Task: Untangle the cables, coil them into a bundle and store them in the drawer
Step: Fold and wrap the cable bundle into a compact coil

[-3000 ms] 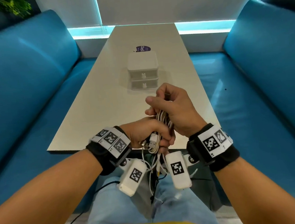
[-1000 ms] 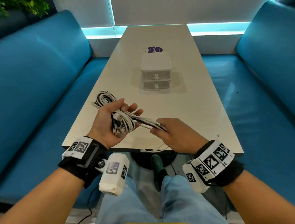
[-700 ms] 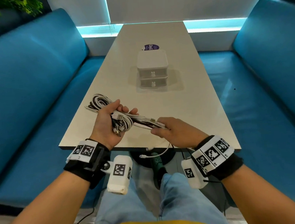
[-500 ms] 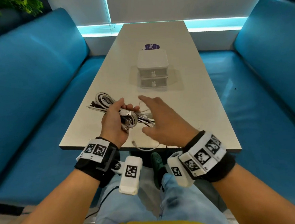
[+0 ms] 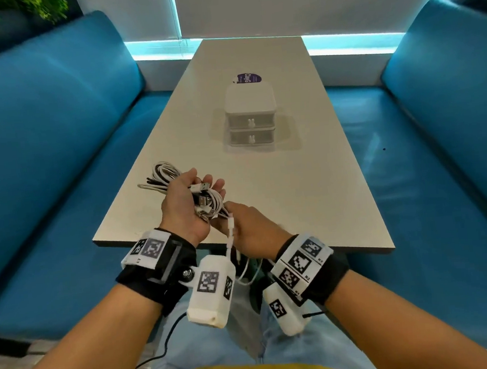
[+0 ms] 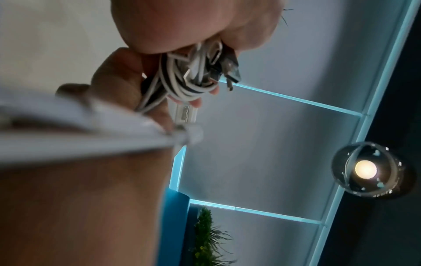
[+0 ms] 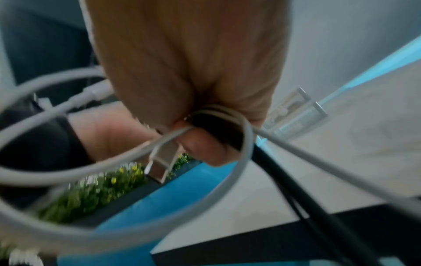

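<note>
A bundle of white and black cables (image 5: 175,184) lies across my left hand (image 5: 185,206), palm up over the table's near left part, fingers curled round it; USB plugs (image 5: 202,200) stick out in the palm. The left wrist view shows the same cables (image 6: 189,75) gripped under the palm. My right hand (image 5: 249,230) sits just right of it and pinches a loose white cable end (image 5: 230,229), whose tail hangs below the table edge. In the right wrist view the fingers pinch white and black strands (image 7: 227,129). A white two-drawer box (image 5: 250,116), both drawers closed, stands mid-table.
The long pale table (image 5: 309,179) runs away from me between two blue benches (image 5: 44,147). A purple label (image 5: 248,78) lies behind the drawer box. The loose white cable loops (image 5: 248,274) down over my lap between the wrist cameras.
The right hand let go of the bundle's end, swung over it with fingers spread, then came back low and pinched a loose cable end. The left hand kept hold of the bundle.
</note>
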### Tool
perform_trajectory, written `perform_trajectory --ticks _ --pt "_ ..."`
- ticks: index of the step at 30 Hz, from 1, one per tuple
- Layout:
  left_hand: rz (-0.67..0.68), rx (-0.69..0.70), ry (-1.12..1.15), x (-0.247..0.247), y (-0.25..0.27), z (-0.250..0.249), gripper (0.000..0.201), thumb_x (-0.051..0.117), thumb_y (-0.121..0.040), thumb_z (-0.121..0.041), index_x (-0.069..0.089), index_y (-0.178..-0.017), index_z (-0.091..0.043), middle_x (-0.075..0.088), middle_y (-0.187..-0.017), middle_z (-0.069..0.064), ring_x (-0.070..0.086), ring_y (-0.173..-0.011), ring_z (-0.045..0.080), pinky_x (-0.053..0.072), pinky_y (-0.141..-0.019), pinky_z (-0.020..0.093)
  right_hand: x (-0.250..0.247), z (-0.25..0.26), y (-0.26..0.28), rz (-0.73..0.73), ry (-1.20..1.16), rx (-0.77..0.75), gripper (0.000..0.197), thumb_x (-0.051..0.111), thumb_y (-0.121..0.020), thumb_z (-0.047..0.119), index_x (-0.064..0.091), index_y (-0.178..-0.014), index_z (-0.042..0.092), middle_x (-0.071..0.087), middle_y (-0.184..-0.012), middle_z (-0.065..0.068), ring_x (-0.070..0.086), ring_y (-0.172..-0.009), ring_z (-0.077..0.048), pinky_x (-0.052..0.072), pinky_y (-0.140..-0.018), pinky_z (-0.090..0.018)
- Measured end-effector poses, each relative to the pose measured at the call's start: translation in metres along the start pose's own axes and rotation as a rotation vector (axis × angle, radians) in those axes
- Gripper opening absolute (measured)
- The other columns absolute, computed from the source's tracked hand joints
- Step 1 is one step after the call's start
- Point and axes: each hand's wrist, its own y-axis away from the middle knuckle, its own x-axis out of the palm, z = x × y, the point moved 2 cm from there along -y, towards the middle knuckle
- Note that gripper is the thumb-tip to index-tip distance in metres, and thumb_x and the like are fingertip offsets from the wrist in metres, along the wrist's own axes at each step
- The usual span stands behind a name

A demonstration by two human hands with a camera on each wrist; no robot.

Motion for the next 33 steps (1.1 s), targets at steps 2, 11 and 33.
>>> perform_trajectory --ticks 2,11,33 --pt "-0.043 0.052 -0.044 0.000 -0.001 0.000 0.028 0.054 -0.095 -0.024 0.047 -0.069 -0.015 0.051 -0.060 0.000 0.058 -0.053 0.017 0.055 -0.063 0.032 -0.005 0.002 0.003 0.043 -0.073 0.048 0.022 0.048 -0.098 0.027 0.042 -0.079 0.018 0.045 -0.073 0.004 0.045 -0.066 -0.016 0.034 -0.060 -0.029" --pt "-0.140 0.403 -0.532 0.011 0.006 -0.009 0.032 0.061 -0.088 -0.035 0.055 -0.071 -0.009 0.058 -0.049 0.004 0.058 -0.054 0.026 0.049 -0.060 0.037 -0.038 0.015 0.016 0.098 0.211 0.079 0.020 0.056 -0.091 0.024 0.059 -0.102 0.007 0.062 -0.094 -0.012 0.059 -0.081 -0.028 0.043 -0.066 -0.031" --pt "0.335 -0.144 -0.887 -0.014 0.002 -0.014 0.026 0.071 -0.079 -0.031 0.057 -0.074 -0.009 0.056 -0.061 0.006 0.054 -0.053 0.021 0.048 -0.056 0.029 -0.066 0.002 0.019 0.107 -0.364 0.088 0.021 0.082 -0.074 0.021 0.070 -0.084 0.008 0.060 -0.056 0.003 0.045 -0.044 -0.007 0.037 -0.050 -0.023"
